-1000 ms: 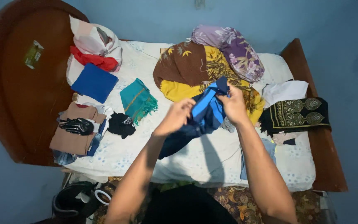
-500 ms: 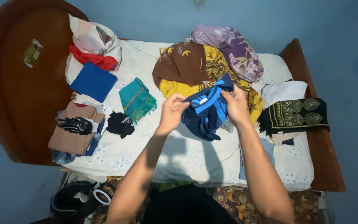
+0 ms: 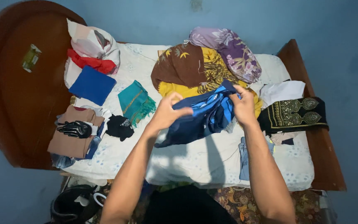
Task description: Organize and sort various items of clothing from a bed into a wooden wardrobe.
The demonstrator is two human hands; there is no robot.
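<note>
A: Largest first. One bed (image 3: pixel 195 166), white floral sheet, with one curved brown headboard (image 3: pixel 17 103) at the left and one brown footboard (image 3: pixel 324 157) at the right.

B: Cloth piles?

A: Far centre, one heap of three draped cloths: a brown leaf-print cloth (image 3: pixel 179 66), a yellow patterned cloth (image 3: pixel 212 70), a purple floral cloth (image 3: pixel 228 49). Far left, one white and pink bundle (image 3: pixel 90 41) with a red cloth (image 3: pixel 92 63) across it. Just near that, one folded blue cloth (image 3: pixel 92 85).

B: And the garment in hand?

A: One navy garment with bright blue panels (image 3: pixel 204 116), held above the middle of the bed. Left hand (image 3: pixel 166 112) is curled, pinching its left edge. Right hand (image 3: pixel 243 105) is closed on its far right corner. Garment sags between them, tail hanging to the near left.

B: Smaller items?

A: One black cloth with gold ornament (image 3: pixel 295 114) at the right, one white cloth (image 3: pixel 284 91) just beyond it. One folded tan garment (image 3: pixel 69 139) at the left, one black glove (image 3: pixel 75 129) lying on it. One teal fringed scarf (image 3: pixel 135 101). One small black cloth (image 3: pixel 119 126) beside it.

B: Labels?

A: One small green rectangular sticker (image 3: pixel 30 58) on the headboard, tilted.
</note>
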